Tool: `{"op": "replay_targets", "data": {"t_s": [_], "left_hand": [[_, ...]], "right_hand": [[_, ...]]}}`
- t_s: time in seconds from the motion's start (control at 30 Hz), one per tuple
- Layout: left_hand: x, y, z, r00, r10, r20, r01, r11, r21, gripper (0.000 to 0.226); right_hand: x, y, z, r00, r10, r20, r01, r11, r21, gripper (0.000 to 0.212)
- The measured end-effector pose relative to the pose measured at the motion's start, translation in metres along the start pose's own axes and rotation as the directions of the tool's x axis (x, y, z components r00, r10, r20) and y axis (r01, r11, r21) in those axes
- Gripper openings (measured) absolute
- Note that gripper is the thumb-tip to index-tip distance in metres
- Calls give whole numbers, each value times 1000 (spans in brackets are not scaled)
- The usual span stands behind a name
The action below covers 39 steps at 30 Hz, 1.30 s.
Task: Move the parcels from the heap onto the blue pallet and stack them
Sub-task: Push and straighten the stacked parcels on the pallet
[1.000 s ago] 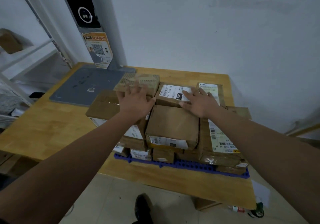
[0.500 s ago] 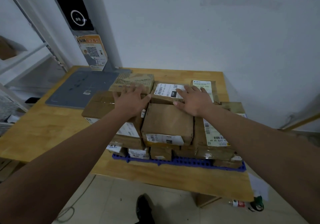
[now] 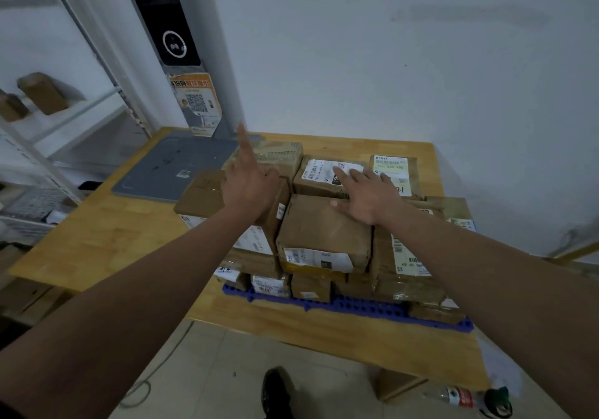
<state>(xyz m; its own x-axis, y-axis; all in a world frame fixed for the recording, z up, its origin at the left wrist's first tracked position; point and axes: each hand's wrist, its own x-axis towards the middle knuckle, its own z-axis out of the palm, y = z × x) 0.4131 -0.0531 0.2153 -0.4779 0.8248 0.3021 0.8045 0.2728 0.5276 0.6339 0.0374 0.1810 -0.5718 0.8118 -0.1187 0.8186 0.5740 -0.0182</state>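
On the blue pallet (image 3: 356, 310): parcels (image 3: 324, 227) stacked in layers; pallet rests on the wooden table (image 3: 97, 233).
Right hand (image 3: 366, 198): flat, fingers spread, resting on the top parcels.
Left hand (image 3: 249, 188): above the stack, index finger straight, holding nothing; other fingers cannot be told.

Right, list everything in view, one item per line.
parcels: a dozen or more, brown with white labels, stacked on the pallet
blue pallet: one, blue, on the table under the stack
table: one, light wood, by the wall
scanner pad: one, grey, back left of the table
post: one, grey with black panel, rising from the pad
notice: one, orange, on the post
shelf rack: one, white, far left
brown boxes: two, brown, on the rack
bottle: one, red label, floor, lower right
shoe: one, black, on the floor
left hand: index finger raised above the stack
right hand: flat on the top parcels
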Motion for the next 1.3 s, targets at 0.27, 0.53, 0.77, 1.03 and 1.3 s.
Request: {"op": "replay_targets", "data": {"t_s": [0.27,0.53,0.77,1.03,1.3], "left_hand": [[0,-17,-2,994,-63,86,49,987,154,98],[-4,-23,14,967,-46,252,-34,952,305,81],[2,-25,13,964,-56,258,-27,951,308,76],[5,-19,11,966,-34,257,-69,921,383,72],[13,-5,7,986,-27,167,-29,947,319,72]], "right_hand": [[2,-12,0,999,-29,31,29,1000,0,78],[4,-9,10,997,-27,68,32,997,-71,77],[3,-12,14,1000,-14,11,15,999,-51,74],[-3,-4,6,998,6,-67,-5,1000,23,69],[-17,21,2,996,68,-63,-64,996,57,70]]}}
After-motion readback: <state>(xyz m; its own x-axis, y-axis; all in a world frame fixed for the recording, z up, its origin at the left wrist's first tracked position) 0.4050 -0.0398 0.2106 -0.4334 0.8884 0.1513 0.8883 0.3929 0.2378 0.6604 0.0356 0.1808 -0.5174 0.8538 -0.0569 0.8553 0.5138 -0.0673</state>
